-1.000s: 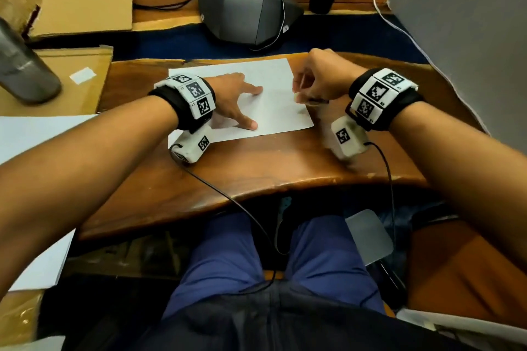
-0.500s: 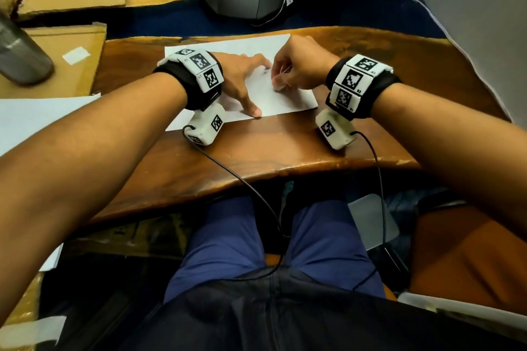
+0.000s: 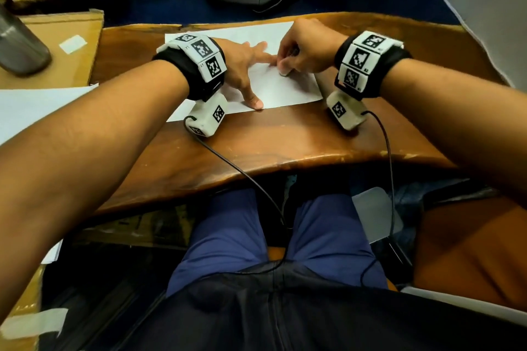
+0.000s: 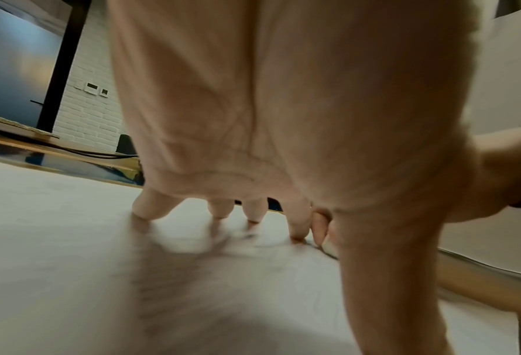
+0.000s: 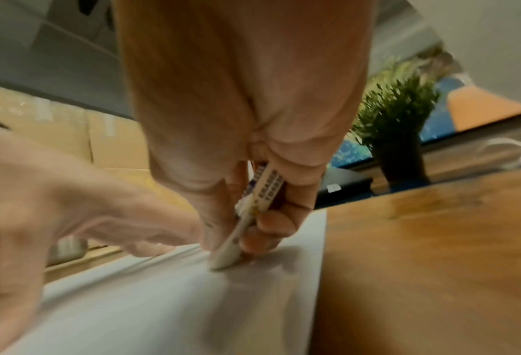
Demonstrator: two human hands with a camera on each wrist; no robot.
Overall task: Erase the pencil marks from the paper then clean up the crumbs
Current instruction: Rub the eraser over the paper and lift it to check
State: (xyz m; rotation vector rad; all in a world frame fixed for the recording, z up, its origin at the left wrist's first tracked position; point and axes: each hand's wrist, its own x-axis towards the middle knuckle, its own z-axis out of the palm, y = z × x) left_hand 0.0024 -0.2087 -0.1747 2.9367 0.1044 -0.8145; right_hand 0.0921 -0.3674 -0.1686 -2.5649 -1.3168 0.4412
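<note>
Paper, thin and easily creased, lies flat on the wooden desk and is pinned by the spread, straight fingers of the left hand. A sleeved eraser, pinched low near its tip by the right hand, is pressed on the sheet; such paper is judged best held close beside the rubbed spot.

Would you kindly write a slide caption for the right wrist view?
Right hand pinches an eraser, its tip on the paper, beside the left hand.

White sheet, brown wood

The paper is plain white, the table glossy reddish-brown; the eraser is white with dark blue print, and black-and-white checked tags ring both wrists.
</note>
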